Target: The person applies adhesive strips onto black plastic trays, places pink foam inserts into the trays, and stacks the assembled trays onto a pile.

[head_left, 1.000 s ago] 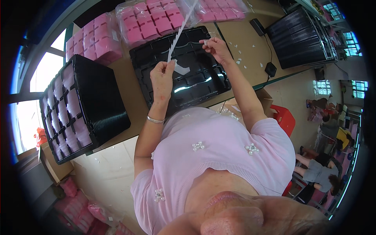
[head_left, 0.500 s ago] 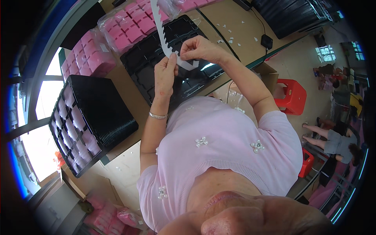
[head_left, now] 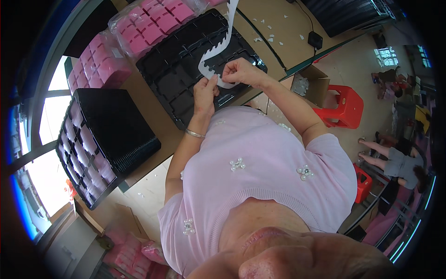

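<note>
A long white strip (head_left: 217,49) with a row of notches along one edge rises in a curve from my hands past the far edge of the view. My left hand (head_left: 204,96) pinches its lower part between thumb and fingers. Just to the right, my right hand (head_left: 243,73) has its fingertips closed at the notched edge, close to the left thumb. The strip's short end bends out below the right fingers. Beneath both hands lies a black plastic tray (head_left: 169,76) divided into shallow compartments.
Bagged pink foam blocks (head_left: 153,23) and another pink pack (head_left: 100,63) line the far left. A black tray stack (head_left: 118,128) stands at the left, another stack (head_left: 344,17) far right. White scraps, a black adapter (head_left: 315,40), a cardboard box (head_left: 318,86) and red stool (head_left: 347,107) are rightward.
Both hands have shifted slightly right and nearer to me with the strip. Its upper part now leans right instead of left, uncovering more of the tray.
</note>
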Demonstrator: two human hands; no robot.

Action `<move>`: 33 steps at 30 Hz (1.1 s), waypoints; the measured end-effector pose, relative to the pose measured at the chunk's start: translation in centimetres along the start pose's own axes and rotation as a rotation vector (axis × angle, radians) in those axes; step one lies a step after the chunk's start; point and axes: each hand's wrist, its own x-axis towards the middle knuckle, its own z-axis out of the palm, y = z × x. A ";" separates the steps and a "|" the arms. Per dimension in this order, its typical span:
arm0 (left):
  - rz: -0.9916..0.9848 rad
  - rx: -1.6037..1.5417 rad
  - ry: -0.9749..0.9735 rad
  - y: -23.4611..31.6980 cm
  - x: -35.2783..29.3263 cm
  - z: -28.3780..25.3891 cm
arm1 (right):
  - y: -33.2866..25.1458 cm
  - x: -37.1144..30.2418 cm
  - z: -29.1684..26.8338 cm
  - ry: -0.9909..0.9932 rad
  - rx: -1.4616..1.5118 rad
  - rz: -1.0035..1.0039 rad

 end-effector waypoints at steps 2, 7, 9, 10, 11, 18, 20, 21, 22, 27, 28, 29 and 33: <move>0.001 -0.003 0.001 0.7 -0.4 0.4 | 0.4 -0.6 0.2 0.035 0.130 -0.046; -0.025 -0.046 -0.068 2.8 -0.5 1.2 | -2.1 -2.2 1.1 0.153 -0.046 -0.208; -0.038 -0.044 -0.038 3.1 -0.7 1.7 | -2.4 -2.9 1.7 0.279 -0.263 -0.286; -0.051 -0.041 -0.009 3.2 -0.8 2.0 | -2.3 -3.0 2.0 0.279 -0.265 -0.287; -0.050 -0.042 -0.009 3.0 -0.8 2.2 | -1.8 -3.0 2.3 0.406 -0.545 -0.603; -0.010 0.036 0.084 3.1 -1.0 1.3 | -1.5 -4.1 0.6 0.487 -0.414 -0.472; -0.005 0.116 0.043 3.4 -1.4 0.2 | -0.3 -2.7 -3.1 0.467 -0.240 -0.183; -0.019 0.183 -0.026 3.6 -1.8 -0.4 | 0.7 -1.7 -5.0 0.399 -0.284 -0.102; -0.033 0.250 -0.094 3.8 -2.2 -0.9 | 1.7 -1.0 -6.4 0.329 -0.325 -0.019; -0.055 0.301 -0.142 3.7 -3.2 -2.0 | 4.9 1.9 -7.7 0.273 -0.645 0.053; -0.048 0.300 -0.126 3.5 -3.3 -2.3 | 4.7 2.3 -7.2 0.274 -0.703 0.087; -0.042 0.300 -0.111 3.4 -3.3 -2.5 | 4.5 2.5 -6.6 0.269 -0.707 0.088; -0.046 0.274 -0.083 3.4 -3.7 -2.7 | 4.1 2.8 -5.0 0.381 -1.095 0.100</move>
